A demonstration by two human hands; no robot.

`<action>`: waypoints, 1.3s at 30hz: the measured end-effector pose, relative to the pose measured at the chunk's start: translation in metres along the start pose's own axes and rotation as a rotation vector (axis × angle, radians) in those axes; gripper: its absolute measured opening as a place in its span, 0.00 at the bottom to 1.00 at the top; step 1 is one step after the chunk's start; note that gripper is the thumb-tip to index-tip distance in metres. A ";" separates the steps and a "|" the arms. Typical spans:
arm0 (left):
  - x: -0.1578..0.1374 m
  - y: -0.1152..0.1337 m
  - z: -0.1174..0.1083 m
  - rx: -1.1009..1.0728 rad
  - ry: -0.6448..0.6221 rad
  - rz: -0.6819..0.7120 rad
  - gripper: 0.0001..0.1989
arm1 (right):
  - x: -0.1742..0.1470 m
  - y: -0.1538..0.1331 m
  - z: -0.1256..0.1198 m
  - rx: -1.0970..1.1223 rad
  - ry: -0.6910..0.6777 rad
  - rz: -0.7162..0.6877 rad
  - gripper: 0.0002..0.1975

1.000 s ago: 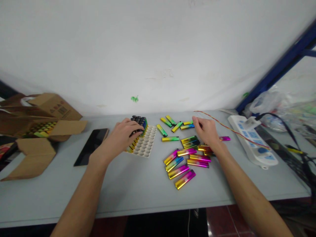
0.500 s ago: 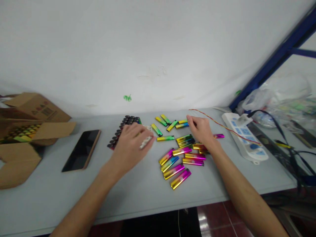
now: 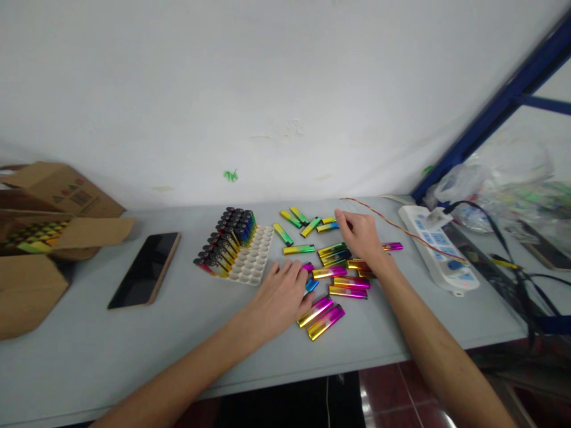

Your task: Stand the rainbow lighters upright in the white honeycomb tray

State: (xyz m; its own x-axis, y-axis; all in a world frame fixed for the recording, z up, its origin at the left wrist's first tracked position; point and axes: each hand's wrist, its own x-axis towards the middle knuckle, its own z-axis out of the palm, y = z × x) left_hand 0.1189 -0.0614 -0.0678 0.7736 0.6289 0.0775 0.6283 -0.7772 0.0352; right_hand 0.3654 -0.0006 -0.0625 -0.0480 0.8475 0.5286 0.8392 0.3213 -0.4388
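Observation:
My left hand (image 3: 283, 294) lies palm down over the near left of the loose lighters, thumb apart from its bent fingers. It partly covers a blue lighter (image 3: 311, 286) and a magenta one behind it. My right hand (image 3: 360, 233) is curled closed at the right of the lighters; whatever its fingers hold, if anything, is hidden. Several shiny two-coloured lighters lie about, among them a magenta and gold lighter (image 3: 326, 323) and a green and yellow lighter (image 3: 298, 249). Left of them a white tray (image 3: 250, 268) with round hollows carries rows of upright lighters (image 3: 232, 235) with black tops.
A dark phone (image 3: 145, 270) lies on the left of the table. Beyond it stands an open cardboard box (image 3: 71, 190) with lighters inside. A white power strip (image 3: 439, 249) with a plugged-in adapter and a thin red-yellow wire (image 3: 383, 216) lie to the right.
My left hand has moved from over the tray toward me and right, onto the loose lighters, uncovering the tray. My right hand has hardly moved.

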 end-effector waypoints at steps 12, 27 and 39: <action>-0.005 -0.032 -0.025 -0.866 0.287 -0.128 0.11 | -0.002 0.005 0.002 -0.021 0.021 -0.009 0.29; 0.008 -0.042 -0.020 -1.896 0.271 -0.503 0.27 | -0.003 0.006 0.002 -0.024 0.028 -0.018 0.29; 0.010 -0.040 -0.012 -1.789 0.347 -0.609 0.23 | -0.003 0.004 0.003 -0.025 0.007 -0.020 0.28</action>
State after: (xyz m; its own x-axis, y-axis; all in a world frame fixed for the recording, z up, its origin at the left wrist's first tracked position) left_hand 0.1010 -0.0245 -0.0561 0.3248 0.9284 -0.1805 -0.2111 0.2572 0.9430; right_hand 0.3677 -0.0005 -0.0684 -0.0606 0.8380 0.5424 0.8515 0.3269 -0.4099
